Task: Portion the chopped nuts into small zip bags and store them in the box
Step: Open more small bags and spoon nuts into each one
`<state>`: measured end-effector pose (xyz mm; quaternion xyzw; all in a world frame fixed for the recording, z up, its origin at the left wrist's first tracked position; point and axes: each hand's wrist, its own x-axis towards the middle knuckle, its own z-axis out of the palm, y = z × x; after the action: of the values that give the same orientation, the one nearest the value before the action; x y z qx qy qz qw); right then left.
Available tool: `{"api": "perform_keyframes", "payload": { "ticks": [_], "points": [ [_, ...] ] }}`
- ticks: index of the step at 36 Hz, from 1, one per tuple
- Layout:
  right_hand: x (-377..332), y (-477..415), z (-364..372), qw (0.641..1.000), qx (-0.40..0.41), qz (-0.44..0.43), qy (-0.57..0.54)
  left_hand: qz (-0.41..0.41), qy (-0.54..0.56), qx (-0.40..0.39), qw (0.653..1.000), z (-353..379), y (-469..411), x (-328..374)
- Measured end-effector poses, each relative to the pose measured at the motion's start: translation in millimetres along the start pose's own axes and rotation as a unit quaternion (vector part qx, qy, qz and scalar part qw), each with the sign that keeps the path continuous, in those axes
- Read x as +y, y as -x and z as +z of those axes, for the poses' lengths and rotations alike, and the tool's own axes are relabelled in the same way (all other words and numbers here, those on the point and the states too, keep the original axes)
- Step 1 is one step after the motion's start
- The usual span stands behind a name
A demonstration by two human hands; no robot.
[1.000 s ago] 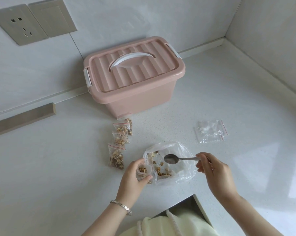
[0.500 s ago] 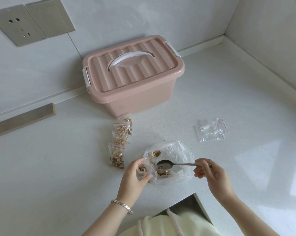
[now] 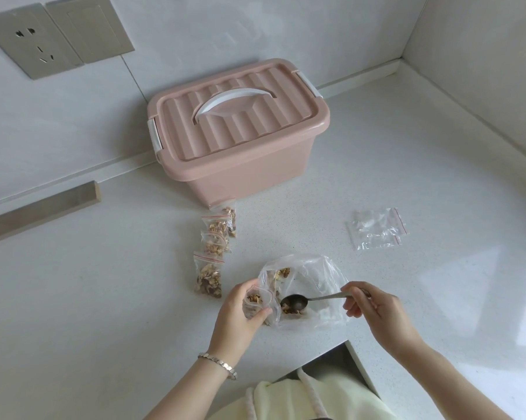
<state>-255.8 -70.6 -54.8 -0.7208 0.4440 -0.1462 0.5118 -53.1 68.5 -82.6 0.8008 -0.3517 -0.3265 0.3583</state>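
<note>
We note the left hand (image 3: 236,316) clamping a small clear zip bag (image 3: 257,301) upright, the right hand's (image 3: 376,313) fingers pinching a grey metal spoon (image 3: 295,302) dipped in the clear plastic nut bag (image 3: 313,277); no legible writing.

Filled bags (image 3: 214,247) in front of box (image 3: 237,137); empties (image 3: 376,228) right, nut bag (image 3: 313,283) nearest.

The white counter (image 3: 376,298) holds a pink box (image 3: 240,140), small nut bags (image 3: 213,247), empty bags (image 3: 376,228) and a big bag (image 3: 310,286).
</note>
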Motion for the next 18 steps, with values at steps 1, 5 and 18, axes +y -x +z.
{"api": "perform_keyframes", "payload": {
  "ticks": [1,5,18],
  "points": [
    [-1,-1,-1,1.0,0.001,0.009,-0.002,-0.001,0.001,0.0,1.0,0,0,0],
    [2,-8,-1,0.997,0.003,0.08,-0.024,0.0,0.002,0.003,1.0,2,0,-1],
    [21,-11,12,0.94,-0.021,0.271,-0.205,-0.018,-0.011,0.007,1.0,3,-3,-5]
  ]
}}
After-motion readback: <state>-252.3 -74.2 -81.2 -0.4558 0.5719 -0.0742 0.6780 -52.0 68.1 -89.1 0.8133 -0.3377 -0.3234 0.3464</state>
